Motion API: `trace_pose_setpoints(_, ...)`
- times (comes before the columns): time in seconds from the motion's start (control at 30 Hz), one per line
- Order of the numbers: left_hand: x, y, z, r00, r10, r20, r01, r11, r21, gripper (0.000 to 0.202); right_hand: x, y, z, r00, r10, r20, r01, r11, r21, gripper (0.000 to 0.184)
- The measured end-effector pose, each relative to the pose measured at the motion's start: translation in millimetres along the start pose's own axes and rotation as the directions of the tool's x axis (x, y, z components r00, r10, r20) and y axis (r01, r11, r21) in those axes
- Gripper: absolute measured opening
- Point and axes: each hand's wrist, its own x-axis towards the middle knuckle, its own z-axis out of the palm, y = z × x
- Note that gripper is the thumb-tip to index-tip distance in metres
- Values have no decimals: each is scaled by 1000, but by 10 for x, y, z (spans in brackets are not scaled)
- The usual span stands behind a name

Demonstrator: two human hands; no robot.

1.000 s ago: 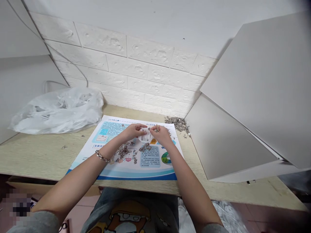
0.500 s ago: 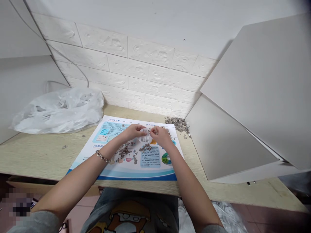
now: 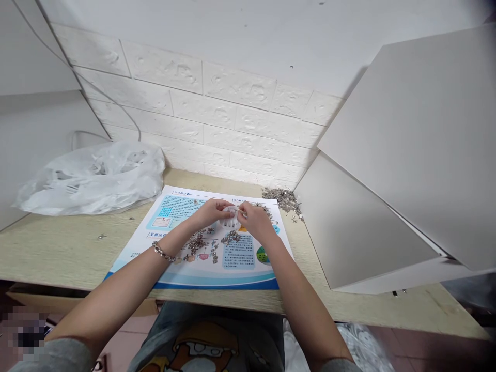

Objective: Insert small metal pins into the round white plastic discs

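Note:
A small whitish, partly see-through piece (image 3: 229, 222) with several slots or strips is held above the printed sheet. My left hand (image 3: 215, 212) pinches its upper left side between thumb and fingers. At its right edge, my right hand (image 3: 253, 219) has its fingertips pressed together; whatever they grip is too small to make out. Below the hands, small shiny metal pieces (image 3: 231, 237) lie in a cluster on the printed sheet (image 3: 174, 276). Another heap of metal pieces (image 3: 197, 243) sits left of them, near my left wrist. More lie partly hidden behind my right hand.
A larger pile of metal bits (image 3: 284, 200) spreads on the wooden table (image 3: 77, 248) by the wall. A white plastic bag (image 3: 93, 178) of parts sits at the left. Grey-white panels (image 3: 372, 222) lean at the right. A brick-patterned wall (image 3: 240, 126) closes off the back.
My right fingertips have shifted slightly left and down against the whitish piece, which has tilted a little. My left hand keeps its hold. The whole view has moved slightly.

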Motion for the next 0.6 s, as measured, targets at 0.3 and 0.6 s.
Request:
trace_pose_setpoints(0.3,1,-34,6,995,100,-21,-92,963,254,29,-12,-54,-17,997,28,73,-16,986,-167,3)
trace_pose_setpoints(0.6,-19,-4,6,979,175,-106,-112,891,440,24,-15,-49,36,998,36,44,-32,996,-85,10)
